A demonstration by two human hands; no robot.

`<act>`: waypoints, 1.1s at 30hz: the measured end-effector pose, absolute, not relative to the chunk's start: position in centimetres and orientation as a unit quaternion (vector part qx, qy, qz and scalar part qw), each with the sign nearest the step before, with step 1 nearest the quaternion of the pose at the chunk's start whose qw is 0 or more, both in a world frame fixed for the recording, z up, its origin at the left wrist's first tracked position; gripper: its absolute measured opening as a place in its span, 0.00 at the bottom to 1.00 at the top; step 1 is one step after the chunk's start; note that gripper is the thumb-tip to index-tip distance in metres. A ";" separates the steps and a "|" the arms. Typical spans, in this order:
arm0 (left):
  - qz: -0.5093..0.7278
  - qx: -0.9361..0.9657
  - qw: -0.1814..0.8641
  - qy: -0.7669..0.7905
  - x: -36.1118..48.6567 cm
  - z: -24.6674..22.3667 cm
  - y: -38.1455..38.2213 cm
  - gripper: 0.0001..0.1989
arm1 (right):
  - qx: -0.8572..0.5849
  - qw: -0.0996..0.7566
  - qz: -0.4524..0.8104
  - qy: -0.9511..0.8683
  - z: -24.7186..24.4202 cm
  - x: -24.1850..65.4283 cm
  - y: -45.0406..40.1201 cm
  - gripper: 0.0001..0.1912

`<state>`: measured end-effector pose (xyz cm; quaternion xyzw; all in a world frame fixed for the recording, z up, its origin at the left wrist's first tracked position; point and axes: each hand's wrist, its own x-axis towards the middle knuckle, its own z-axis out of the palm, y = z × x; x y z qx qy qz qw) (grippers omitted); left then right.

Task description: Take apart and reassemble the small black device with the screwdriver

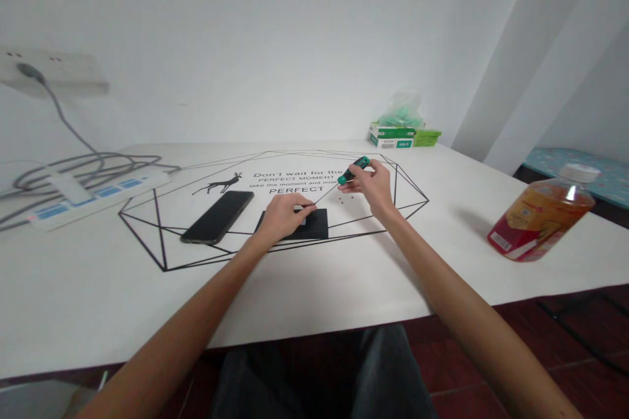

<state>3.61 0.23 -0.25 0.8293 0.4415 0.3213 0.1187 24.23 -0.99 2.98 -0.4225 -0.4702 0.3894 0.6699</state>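
Observation:
My right hand (374,184) is closed around the green and black handle of a screwdriver (354,171), whose thin shaft slants down to the left. At the shaft's lower end, my left hand (284,215) is closed in a pinch. Whatever sits between those fingertips is too small to make out. Under the left hand lies a flat black rectangular case (318,225), partly covered by the hand. Several tiny brownish bits, perhaps screws (343,201), are scattered on the table just below the screwdriver handle.
Left of the case lies a black phone (217,217). A white power strip (103,196) with coiled grey cables (63,167) occupies the left side. To the right stands a drink bottle (543,215). Small green boxes (396,134) and a plastic bag (401,111) are at the back.

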 end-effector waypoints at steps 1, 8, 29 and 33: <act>0.321 0.828 0.121 0.443 3.6 -0.2 0.2 0.14 | -0.421 0.671 0.385 -0.475 3.0 24.2 -1.1 0.15; 0.346 0.822 0.143 0.429 3.5 -0.3 0.2 0.13 | -0.401 0.676 0.371 -0.495 2.9 24.2 -1.0 0.17; 0.332 0.852 0.079 0.398 3.5 -0.4 0.4 0.13 | -0.366 0.697 0.367 -0.495 3.1 24.0 -1.2 0.18; 0.316 0.856 0.064 0.403 3.5 -0.3 0.2 0.13 | -0.370 0.693 0.347 -0.512 3.1 24.0 -1.3 0.18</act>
